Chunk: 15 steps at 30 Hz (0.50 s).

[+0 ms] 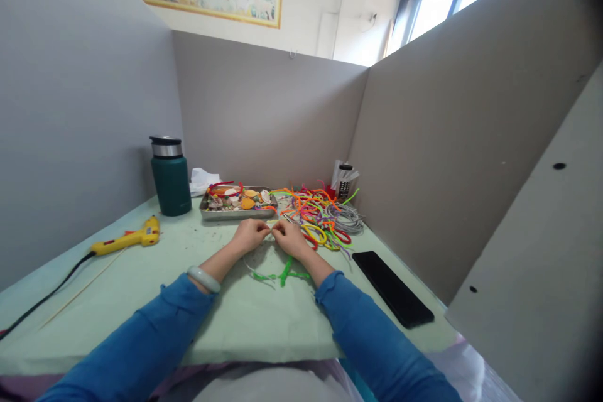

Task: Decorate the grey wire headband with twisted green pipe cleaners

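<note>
My left hand (249, 236) and my right hand (289, 239) meet over the middle of the table, fingertips pinched close together. Whatever they hold is too small to make out. Below them a thin grey cord (258, 274) curves down over the tabletop. Beside it lie fuzzy green pipe cleaner pieces (285, 272), under my right wrist. Just beyond my hands stands a metal tray (226, 216) of shells and small coloured pieces. Right of the tray, a tangled heap of coloured pipe cleaners (316, 207) reaches close to my right hand.
A yellow glue gun (127, 240) with a black cable lies left, near a thin wooden stick (85, 287). Behind it stands a green bottle (171, 185). A black phone (392, 289) lies right. Grey cord coils (349, 220) rest by the heap. Grey partitions (268, 113) enclose the table.
</note>
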Available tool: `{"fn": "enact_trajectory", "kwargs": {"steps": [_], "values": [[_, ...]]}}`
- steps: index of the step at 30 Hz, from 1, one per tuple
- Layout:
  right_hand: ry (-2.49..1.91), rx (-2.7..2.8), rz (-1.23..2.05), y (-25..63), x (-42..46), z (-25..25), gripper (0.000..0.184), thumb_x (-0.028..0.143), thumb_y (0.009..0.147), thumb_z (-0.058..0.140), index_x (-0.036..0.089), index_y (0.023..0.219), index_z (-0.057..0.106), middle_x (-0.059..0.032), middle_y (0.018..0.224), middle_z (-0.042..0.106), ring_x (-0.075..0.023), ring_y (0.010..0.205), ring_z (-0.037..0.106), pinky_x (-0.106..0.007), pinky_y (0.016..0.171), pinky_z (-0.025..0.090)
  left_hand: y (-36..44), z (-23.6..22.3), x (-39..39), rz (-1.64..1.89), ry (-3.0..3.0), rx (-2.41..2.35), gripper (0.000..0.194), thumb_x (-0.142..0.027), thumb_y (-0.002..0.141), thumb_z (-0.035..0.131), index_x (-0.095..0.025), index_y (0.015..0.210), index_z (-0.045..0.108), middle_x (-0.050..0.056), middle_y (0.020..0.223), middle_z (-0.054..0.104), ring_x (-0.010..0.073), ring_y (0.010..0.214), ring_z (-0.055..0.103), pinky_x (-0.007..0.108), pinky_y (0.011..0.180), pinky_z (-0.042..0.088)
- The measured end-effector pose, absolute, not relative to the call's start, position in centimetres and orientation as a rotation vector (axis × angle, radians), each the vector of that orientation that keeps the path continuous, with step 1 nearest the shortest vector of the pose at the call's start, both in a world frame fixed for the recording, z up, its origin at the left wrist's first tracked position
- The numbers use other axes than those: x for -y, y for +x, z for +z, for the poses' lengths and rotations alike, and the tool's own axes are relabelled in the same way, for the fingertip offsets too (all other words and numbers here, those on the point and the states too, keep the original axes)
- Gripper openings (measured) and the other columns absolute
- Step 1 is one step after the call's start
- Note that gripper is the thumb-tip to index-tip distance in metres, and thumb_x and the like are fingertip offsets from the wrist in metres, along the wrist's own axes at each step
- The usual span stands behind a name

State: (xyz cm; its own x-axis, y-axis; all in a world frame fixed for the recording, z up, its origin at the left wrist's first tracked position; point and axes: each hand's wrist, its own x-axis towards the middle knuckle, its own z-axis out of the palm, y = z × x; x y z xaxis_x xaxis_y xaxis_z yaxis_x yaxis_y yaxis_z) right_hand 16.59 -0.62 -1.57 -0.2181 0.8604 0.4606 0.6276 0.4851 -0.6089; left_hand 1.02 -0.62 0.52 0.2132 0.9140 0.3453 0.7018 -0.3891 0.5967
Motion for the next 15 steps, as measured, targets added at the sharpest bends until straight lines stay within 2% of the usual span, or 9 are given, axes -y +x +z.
{"fn": "enact_trajectory", "kwargs": {"steps": [6,15], "values": [[-1.227,1.96,0.349,16.66,0.54,-1.65,0.012,0.022,0.077,0.052,0.018,0.084,0.062,-0.0004,0.071,0.062,-0.0129,0.065,0.053,-0.023,0.06,0.037,1.04,0.53,0.76,0.911,2.204,-1.519,0.022,-0.029,0.073,0.053,-0.016,0.072,0.07,0.001,0.053,0.058,0.0115,0.048,0.048,0.021,0.049,0.031],[-1.17,1.972,0.36,16.66,0.89,-1.55,0.011,0.021,0.078,0.051,0.019,0.082,0.061,0.0006,0.07,0.061,-0.0123,0.064,0.052,-0.022,0.059,0.035,1.13,0.26,0.83,0.816,1.83,-1.405,0.021,-0.033,0.077,0.054,-0.014,0.072,0.059,-0.006,0.049,0.042,0.0054,0.03,0.034,0.021,0.035,0.024]]}}
